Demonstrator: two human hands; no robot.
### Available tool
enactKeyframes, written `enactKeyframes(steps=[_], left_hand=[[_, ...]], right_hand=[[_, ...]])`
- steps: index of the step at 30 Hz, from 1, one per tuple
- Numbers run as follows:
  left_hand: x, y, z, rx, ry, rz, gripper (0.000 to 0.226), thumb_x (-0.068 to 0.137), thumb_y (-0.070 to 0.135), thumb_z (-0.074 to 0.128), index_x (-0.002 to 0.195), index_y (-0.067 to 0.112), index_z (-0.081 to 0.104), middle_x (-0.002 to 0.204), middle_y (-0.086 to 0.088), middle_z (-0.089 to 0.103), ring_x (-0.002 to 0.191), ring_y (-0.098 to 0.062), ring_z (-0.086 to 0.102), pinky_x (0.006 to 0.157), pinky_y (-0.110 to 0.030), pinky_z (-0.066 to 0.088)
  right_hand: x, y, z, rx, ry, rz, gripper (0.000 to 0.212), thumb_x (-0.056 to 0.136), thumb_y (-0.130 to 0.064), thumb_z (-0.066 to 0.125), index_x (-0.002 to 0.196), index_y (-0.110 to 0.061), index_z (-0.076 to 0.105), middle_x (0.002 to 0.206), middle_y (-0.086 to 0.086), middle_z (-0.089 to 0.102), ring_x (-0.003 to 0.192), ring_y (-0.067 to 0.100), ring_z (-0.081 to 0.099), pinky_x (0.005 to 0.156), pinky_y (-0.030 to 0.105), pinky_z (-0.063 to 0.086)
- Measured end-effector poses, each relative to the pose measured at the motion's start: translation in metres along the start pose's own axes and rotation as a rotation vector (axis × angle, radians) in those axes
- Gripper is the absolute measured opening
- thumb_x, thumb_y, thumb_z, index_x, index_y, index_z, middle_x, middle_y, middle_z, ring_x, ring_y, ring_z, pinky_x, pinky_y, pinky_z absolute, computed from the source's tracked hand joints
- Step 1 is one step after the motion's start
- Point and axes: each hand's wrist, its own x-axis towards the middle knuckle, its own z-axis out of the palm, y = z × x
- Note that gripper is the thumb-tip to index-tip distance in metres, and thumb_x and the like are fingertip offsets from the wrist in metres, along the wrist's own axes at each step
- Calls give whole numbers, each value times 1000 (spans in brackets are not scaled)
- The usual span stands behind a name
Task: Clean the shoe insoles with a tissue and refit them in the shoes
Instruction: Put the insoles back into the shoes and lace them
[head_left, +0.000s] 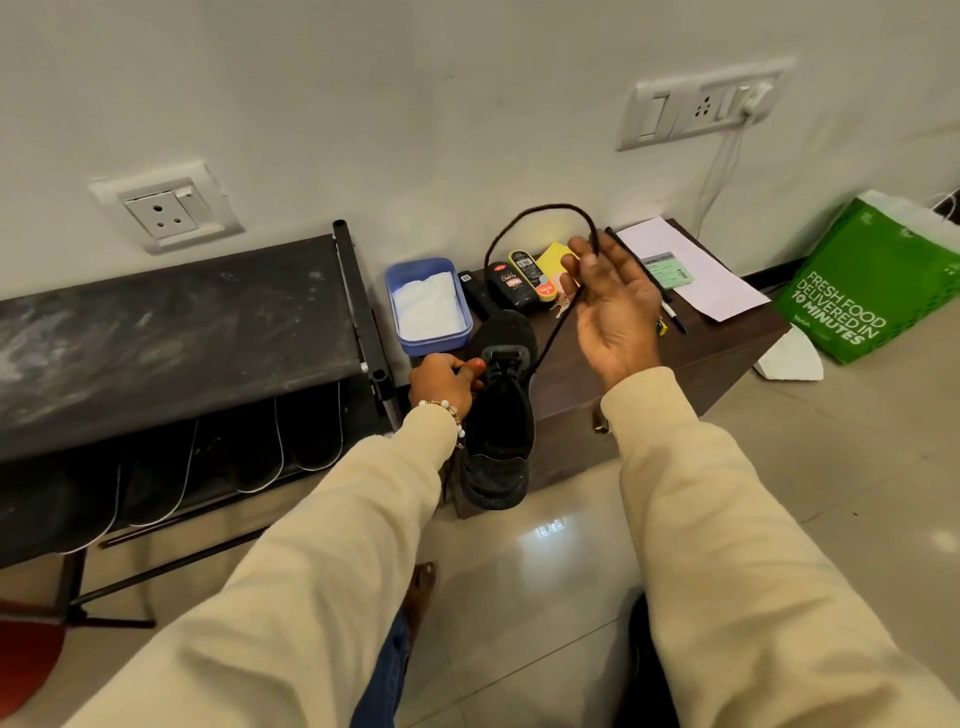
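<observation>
A black shoe (501, 415) lies on the front edge of a low brown table (691, 358), its toe pointing away from me. My left hand (444, 382) grips the shoe's left side near the lace eyelets. My right hand (610, 306) is raised above the table, palm up, pinching the black shoelace (519, 221) between thumb and fingers; the lace loops up over the hand and runs down to the shoe. A blue box (428, 306) holding white tissue stands just behind the shoe on the left.
Black polish bottles (514, 283), a yellow sponge (553, 257), keys, a pen and papers (691, 270) lie on the table. A dark shoe rack (171, 332) stands at left, with several shoes below. A green bag (878, 291) sits on the floor at right.
</observation>
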Motion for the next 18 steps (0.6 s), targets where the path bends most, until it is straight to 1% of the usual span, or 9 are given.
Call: enactKeyframes(steps=[2,3,5,6,9,12,14,16,18], left_hand=[[-1,1,0,4,5,-4,21,92,31,61,79,14,65,85,-7,70,82,-22,67,90,-46,53],[-1,2,0,5,6,-5,21,92,31,62,77,15,64,85,-7,70,82,-23,67,90,-46,53],[-2,2,0,-1,6,-1,21,91,31,63,76,15,65,82,-7,70,81,-24,67,89,-46,53],[-2,2,0,0,7,5,22,90,31,63,77,13,67,81,-8,70,81,-25,66,89,-45,53],[-3,4,-7,67,-3,39,25,89,33,65,87,9,72,86,-9,70,84,-25,63,84,-35,51],[-1,15,-17,32,-21,50,23,87,29,68,95,8,74,82,-5,66,78,-19,59,79,-32,50],[2,25,-27,-101,-48,-18,22,87,25,70,90,3,73,71,-5,63,61,-16,56,66,-29,52],[5,38,-36,-316,-113,-145,23,91,21,65,81,0,69,62,-6,60,44,-11,52,48,-23,50],[3,57,-45,-535,-181,-253,20,96,15,57,84,0,64,66,-6,60,48,-9,55,42,-21,50]], right_hand=[[3,-1,-4,-100,153,8,11,92,-8,57,101,-12,62,81,4,73,69,14,66,59,25,47],[3,-1,-9,-139,260,58,10,94,-14,55,101,-12,63,74,0,72,61,11,64,55,24,43],[3,8,-25,-251,442,206,18,96,-24,52,103,-11,63,67,-4,70,55,7,59,54,23,39],[-1,15,-33,-307,460,295,19,95,-27,53,103,-12,62,68,-3,69,55,8,59,55,23,39],[-14,33,-45,-418,371,511,11,95,-18,52,89,-13,59,71,0,65,58,12,57,61,27,42],[-16,32,-37,-357,342,494,23,97,-14,48,80,-12,61,66,-1,60,58,12,53,63,29,47],[-14,26,-26,-353,298,455,17,95,-12,53,81,-11,64,68,0,62,61,12,55,66,28,50],[-11,19,-14,-362,227,450,15,94,-7,53,84,-12,63,75,1,64,69,13,58,77,30,51],[-8,10,-1,-401,171,433,18,94,-2,49,87,-13,61,81,1,65,74,12,60,85,30,48]])
